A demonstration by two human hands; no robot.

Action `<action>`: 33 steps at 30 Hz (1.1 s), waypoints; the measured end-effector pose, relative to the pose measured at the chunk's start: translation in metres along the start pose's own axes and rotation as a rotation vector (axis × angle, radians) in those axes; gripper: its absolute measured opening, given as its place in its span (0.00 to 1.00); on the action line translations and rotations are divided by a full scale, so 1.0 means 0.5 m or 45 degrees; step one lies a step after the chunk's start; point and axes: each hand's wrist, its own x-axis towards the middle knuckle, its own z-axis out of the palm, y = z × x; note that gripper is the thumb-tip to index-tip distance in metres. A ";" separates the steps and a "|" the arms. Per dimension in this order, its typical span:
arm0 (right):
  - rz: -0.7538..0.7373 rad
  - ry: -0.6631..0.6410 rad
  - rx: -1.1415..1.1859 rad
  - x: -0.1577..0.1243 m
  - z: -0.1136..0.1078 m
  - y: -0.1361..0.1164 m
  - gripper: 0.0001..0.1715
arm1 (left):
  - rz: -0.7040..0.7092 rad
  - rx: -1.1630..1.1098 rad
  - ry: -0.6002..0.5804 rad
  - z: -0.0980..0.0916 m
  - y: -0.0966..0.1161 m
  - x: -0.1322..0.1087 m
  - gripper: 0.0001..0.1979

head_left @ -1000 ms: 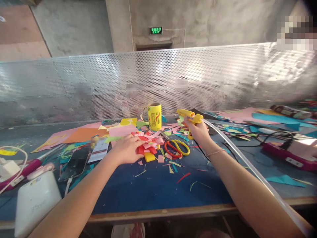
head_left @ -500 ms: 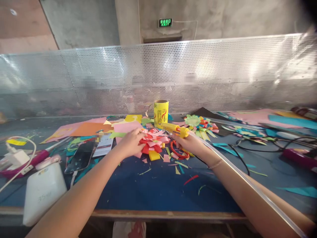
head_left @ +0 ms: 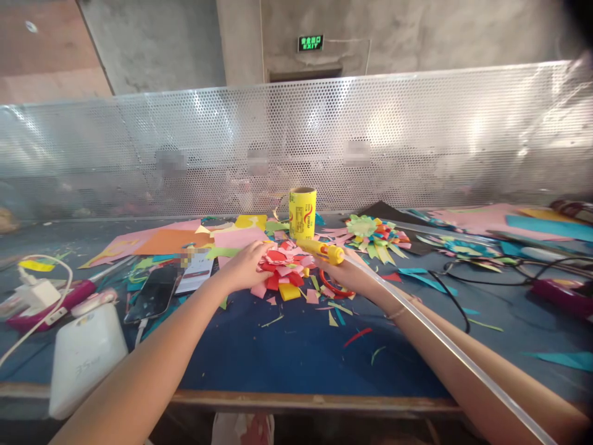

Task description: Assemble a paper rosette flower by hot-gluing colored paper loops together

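Observation:
A red and pink paper flower (head_left: 283,267) lies on the blue table top (head_left: 296,358). My left hand (head_left: 243,267) rests on the flower's left side, fingers closed on its petals. My right hand (head_left: 351,274) grips a yellow glue gun (head_left: 322,250), its nozzle pointing left over the flower. A long clear glue stick (head_left: 445,346) runs back from the gun along my right forearm. Red-handled scissors (head_left: 332,288) lie partly hidden under my right hand.
A yellow roll (head_left: 302,212) stands behind the flower, before a perforated metal screen (head_left: 296,142). Another paper flower (head_left: 377,236) lies to the right. A phone (head_left: 154,293), a white box (head_left: 83,360), chargers and a pink tool sit at left. Coloured paper sheets, scraps and black cables lie around.
My right hand brought the glue gun from the back right down to the flower. My left hand stayed on the flower. The camera view shifted slightly left.

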 end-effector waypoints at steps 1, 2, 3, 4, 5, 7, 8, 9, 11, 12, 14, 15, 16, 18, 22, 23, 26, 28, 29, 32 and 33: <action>0.025 -0.022 0.019 0.000 0.000 0.001 0.13 | -0.001 -0.010 0.007 0.002 -0.005 0.001 0.31; 0.046 -0.038 0.033 0.000 0.000 0.001 0.13 | 0.000 -0.015 0.010 0.003 -0.009 0.002 0.30; 0.066 -0.048 0.041 0.000 0.000 0.002 0.13 | 0.002 -0.015 0.007 0.004 -0.013 0.002 0.28; 0.083 -0.050 0.044 0.000 -0.001 0.003 0.12 | 0.004 -0.016 0.001 0.005 -0.016 0.003 0.26; 0.099 -0.050 0.044 0.001 -0.001 0.003 0.12 | 0.007 -0.021 -0.005 0.005 -0.018 0.003 0.25; 0.128 -0.056 0.043 0.001 0.000 0.004 0.12 | 0.024 -0.040 -0.005 0.002 -0.019 0.004 0.22; 0.137 -0.056 0.040 0.001 0.000 0.004 0.13 | 0.036 -0.051 0.004 0.000 -0.018 0.005 0.20; 0.138 -0.056 0.034 0.002 0.001 0.004 0.13 | 0.049 -0.060 0.012 -0.002 -0.017 0.005 0.19; 0.112 -0.053 0.012 0.003 0.002 0.004 0.15 | 0.080 -0.070 0.029 -0.009 -0.016 0.006 0.15; 0.088 -0.054 0.002 0.003 0.002 0.005 0.15 | 0.100 -0.073 0.032 -0.012 -0.016 0.006 0.13; 0.042 -0.072 -0.009 0.004 0.002 0.005 0.18 | 0.152 -0.074 0.029 -0.018 -0.017 0.006 0.11; 0.033 -0.084 -0.010 0.003 0.001 0.005 0.19 | 0.177 -0.075 0.027 -0.021 -0.019 0.006 0.10; 0.034 -0.093 -0.010 0.003 0.001 0.005 0.19 | 0.197 -0.076 0.024 -0.023 -0.020 0.005 0.09; 0.049 -0.096 -0.016 0.001 0.000 0.006 0.19 | 0.221 -0.078 0.021 -0.025 -0.024 0.005 0.09; 0.072 -0.087 -0.039 -0.001 0.001 0.005 0.18 | 0.215 -0.039 0.006 -0.023 -0.025 0.003 0.09; 0.082 -0.090 -0.038 0.000 0.001 0.004 0.18 | 0.206 -0.022 -0.006 -0.021 -0.025 0.003 0.08; 0.083 -0.124 -0.012 0.000 0.001 -0.002 0.17 | 0.185 0.026 -0.039 -0.020 -0.024 0.002 0.04; 0.076 -0.149 0.010 0.001 0.000 -0.004 0.18 | 0.181 0.024 -0.047 -0.024 -0.028 0.002 0.07; 0.073 -0.154 0.014 0.002 -0.001 -0.004 0.18 | 0.178 0.012 -0.054 -0.028 -0.032 0.001 0.09; 0.081 -0.152 0.005 0.002 -0.001 0.000 0.17 | 0.130 -0.029 -0.075 -0.045 -0.048 -0.001 0.12; 0.075 -0.155 0.006 0.002 0.000 0.002 0.16 | 0.106 -0.033 -0.083 -0.052 -0.054 -0.003 0.13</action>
